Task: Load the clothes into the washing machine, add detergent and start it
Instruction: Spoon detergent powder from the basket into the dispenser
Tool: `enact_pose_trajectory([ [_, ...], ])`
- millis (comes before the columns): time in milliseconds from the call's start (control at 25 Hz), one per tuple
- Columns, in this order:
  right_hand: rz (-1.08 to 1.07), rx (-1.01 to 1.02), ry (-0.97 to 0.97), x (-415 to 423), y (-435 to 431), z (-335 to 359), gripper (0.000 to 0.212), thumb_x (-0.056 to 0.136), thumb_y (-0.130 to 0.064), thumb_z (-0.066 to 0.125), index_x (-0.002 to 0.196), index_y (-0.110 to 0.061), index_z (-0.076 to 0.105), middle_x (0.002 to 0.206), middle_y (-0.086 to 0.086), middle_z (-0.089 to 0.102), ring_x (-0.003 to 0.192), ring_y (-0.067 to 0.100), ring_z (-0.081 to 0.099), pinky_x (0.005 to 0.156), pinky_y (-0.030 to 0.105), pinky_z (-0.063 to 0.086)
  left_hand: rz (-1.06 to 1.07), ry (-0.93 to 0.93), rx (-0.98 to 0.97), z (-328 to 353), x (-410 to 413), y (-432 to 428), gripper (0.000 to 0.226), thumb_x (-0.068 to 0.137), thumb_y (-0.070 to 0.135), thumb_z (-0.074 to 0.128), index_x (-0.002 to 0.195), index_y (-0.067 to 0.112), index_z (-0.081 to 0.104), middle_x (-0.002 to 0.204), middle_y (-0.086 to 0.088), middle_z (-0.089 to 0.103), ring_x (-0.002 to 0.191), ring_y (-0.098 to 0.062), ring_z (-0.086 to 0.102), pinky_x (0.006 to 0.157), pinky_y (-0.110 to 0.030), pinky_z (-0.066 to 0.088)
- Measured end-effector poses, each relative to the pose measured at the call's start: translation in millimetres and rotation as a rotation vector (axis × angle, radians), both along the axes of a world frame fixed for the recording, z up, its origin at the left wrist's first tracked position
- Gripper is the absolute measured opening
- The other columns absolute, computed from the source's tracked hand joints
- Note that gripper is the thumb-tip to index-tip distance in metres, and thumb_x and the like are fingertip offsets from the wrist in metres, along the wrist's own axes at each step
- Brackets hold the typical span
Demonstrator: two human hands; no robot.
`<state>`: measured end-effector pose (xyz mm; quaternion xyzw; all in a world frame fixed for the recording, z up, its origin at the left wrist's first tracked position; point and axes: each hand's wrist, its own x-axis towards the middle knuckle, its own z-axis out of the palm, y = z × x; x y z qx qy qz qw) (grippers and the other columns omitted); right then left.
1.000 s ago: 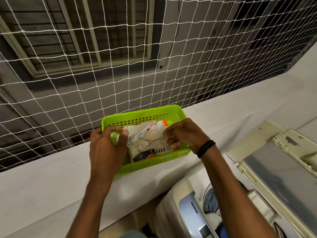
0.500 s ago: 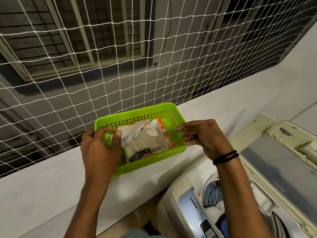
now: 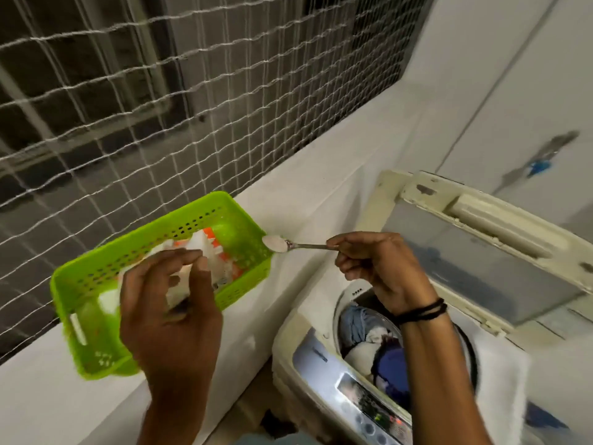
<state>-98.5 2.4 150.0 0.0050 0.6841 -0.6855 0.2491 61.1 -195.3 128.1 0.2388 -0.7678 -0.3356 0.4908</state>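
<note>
Clothes (image 3: 359, 329) lie in the open washing machine (image 3: 308, 358). Right hand (image 3: 378, 268) pinches the stiff spoon (image 3: 288, 245) by its handle end, beside the basket (image 3: 96, 361) corner. Keep it level, as the loose powder would spill. Left hand (image 3: 170, 303) grips the limp detergent packet (image 3: 205, 248) over the ledge basket.

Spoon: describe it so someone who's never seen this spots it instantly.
Find the open washing machine at lower right. Just above it, the right hand holds a spoon pointing at the green basket. It's the one slim, shiny thing, white powder in its bowl.

Dim indoor light, heavy motion blur, wide-angle bending at edges
</note>
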Motion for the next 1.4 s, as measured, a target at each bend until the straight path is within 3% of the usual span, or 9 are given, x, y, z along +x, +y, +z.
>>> enact_pose_trajectory([
  [160, -0.254, 0.010, -0.072, -4, 78, -30, 0.023, 0.088, 0.009, 0.051, 0.089, 0.004, 0.074, 0.062, 0.014, 0.065, 0.049, 0.017, 0.061, 0.047, 0.021, 0.052, -0.393, -0.103, 0.134, -28, -47, 64, 0.007, 0.093, 0.019, 0.064, 0.097, 0.017, 0.069, 0.095, 0.001, 0.067, 0.081, -0.018, 0.064, 0.078, -0.025, 0.049],
  [360, -0.636, 0.039, -0.187, -20, 173, -103, 0.019, 0.086, 0.012, 0.049, 0.089, 0.009, 0.068, 0.061, 0.017, 0.062, 0.044, 0.016, 0.058, 0.043, 0.021, 0.051, -0.669, -0.543, 0.427, -105, -124, 132, 0.003, 0.090, 0.023, 0.068, 0.091, 0.026, 0.070, 0.086, 0.014, 0.070, 0.080, -0.003, 0.065, 0.074, -0.024, 0.050],
  [560, -0.778, 0.293, -0.167, -40, 237, -190, 0.017, 0.072, -0.002, 0.059, 0.063, -0.009, 0.071, 0.064, 0.013, 0.071, 0.063, 0.025, 0.063, 0.063, 0.037, 0.053, -0.748, -0.929, 0.807, -200, -197, 200, 0.013, 0.080, 0.031, 0.067, 0.070, 0.023, 0.068, 0.076, -0.005, 0.074, 0.074, -0.023, 0.069, 0.077, -0.039, 0.058],
  [680, -0.846, 0.443, -0.176, -52, 247, -222, 0.017, 0.079, -0.008, 0.064, 0.076, -0.017, 0.078, 0.075, 0.000, 0.076, 0.075, 0.022, 0.070, 0.078, 0.036, 0.058, -0.683, -1.053, 1.008, -243, -236, 238, 0.028, 0.088, 0.023, 0.064, 0.062, 0.012, 0.062, 0.061, -0.010, 0.064, 0.055, -0.019, 0.056, 0.058, -0.030, 0.048],
  [760, -0.787, 0.556, -0.101, -57, 242, -235, 0.021, 0.085, -0.007, 0.061, 0.085, -0.018, 0.079, 0.078, 0.002, 0.074, 0.074, 0.023, 0.067, 0.069, 0.025, 0.050, -0.666, -1.124, 1.111, -271, -258, 258, 0.039, 0.094, 0.022, 0.060, 0.056, 0.012, 0.055, 0.053, -0.005, 0.055, 0.049, -0.015, 0.048, 0.053, -0.026, 0.040],
  [920, -0.570, 0.842, 0.134, -62, 233, -272, 0.031, 0.084, 0.001, 0.058, 0.104, -0.015, 0.076, 0.099, 0.010, 0.075, 0.089, 0.031, 0.068, 0.076, 0.024, 0.047, -0.519, -1.221, 1.227, -310, -293, 277, 0.038, 0.090, 0.024, 0.065, 0.056, 0.010, 0.056, 0.055, -0.004, 0.060, 0.060, -0.017, 0.055, 0.067, -0.029, 0.051],
  [1120, -0.545, 0.946, 0.344, -51, 236, -286, 0.043, 0.076, 0.007, 0.061, 0.114, -0.009, 0.071, 0.108, 0.013, 0.072, 0.101, 0.031, 0.066, 0.091, 0.041, 0.055, -0.484, -1.291, 1.208, -312, -309, 285, 0.037, 0.096, 0.020, 0.060, 0.064, 0.008, 0.048, 0.055, -0.004, 0.051, 0.050, -0.014, 0.045, 0.047, -0.024, 0.039],
  [1280, -0.673, 0.907, 0.259, -50, 235, -282, 0.032, 0.082, -0.006, 0.057, 0.110, -0.009, 0.074, 0.105, 0.013, 0.074, 0.097, 0.033, 0.068, 0.086, 0.036, 0.054, -0.514, -1.181, 1.395, -315, -302, 279, 0.016, 0.095, 0.015, 0.063, 0.087, 0.001, 0.064, 0.083, -0.008, 0.068, 0.071, -0.015, 0.063, 0.065, -0.025, 0.054],
  [1400, -0.859, 0.683, 0.018, -45, 233, -261, 0.025, 0.089, -0.006, 0.056, 0.101, -0.012, 0.077, 0.087, 0.011, 0.075, 0.083, 0.030, 0.068, 0.071, 0.027, 0.049, -0.579, -1.098, 1.427, -304, -294, 272, 0.020, 0.097, 0.015, 0.060, 0.079, 0.006, 0.064, 0.086, -0.009, 0.068, 0.076, -0.017, 0.063, 0.084, -0.028, 0.054],
])
